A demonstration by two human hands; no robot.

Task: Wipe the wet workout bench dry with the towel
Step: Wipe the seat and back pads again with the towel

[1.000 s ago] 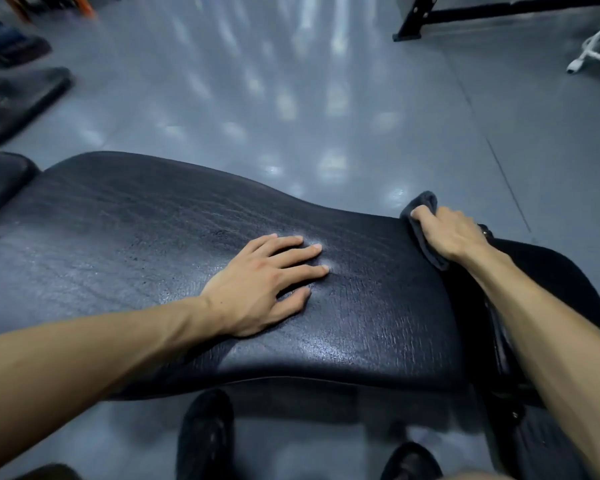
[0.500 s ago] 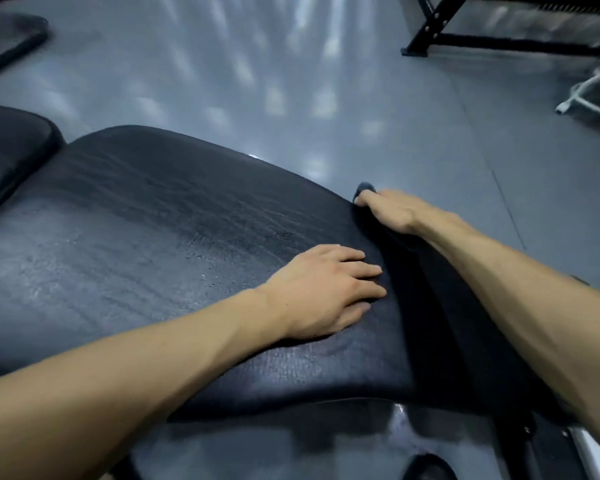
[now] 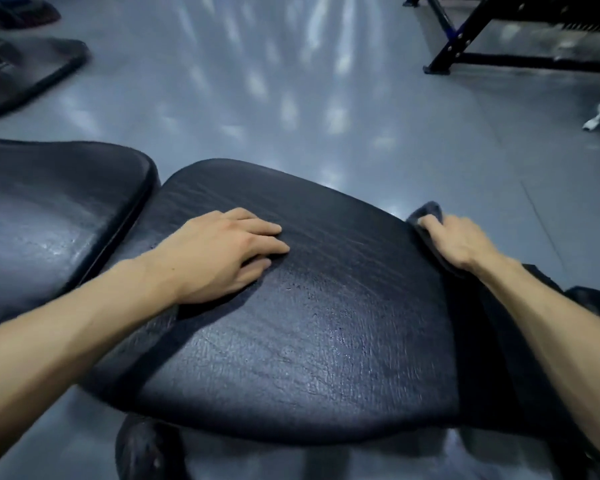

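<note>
Now left hand (image 3: 222,254) farther left on bench (image 3: 326,323), right hand (image 3: 461,242) gripping towel (image 3: 428,211)

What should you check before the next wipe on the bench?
1. Towel held: ok. The right hand grips the towel.
2. Towel on the bench: ok. It sits at the far right edge of the pad.
3. Bench steadied: ok. The left hand rests flat on the pad, fingers straight.
4. Path clear: not ok. The left hand lies on the pad, in the way of a wipe toward the left.
5. Pad dry: cannot tell. It shines in places, but that may be glare.
6. Other pad wiped: cannot tell.
</note>
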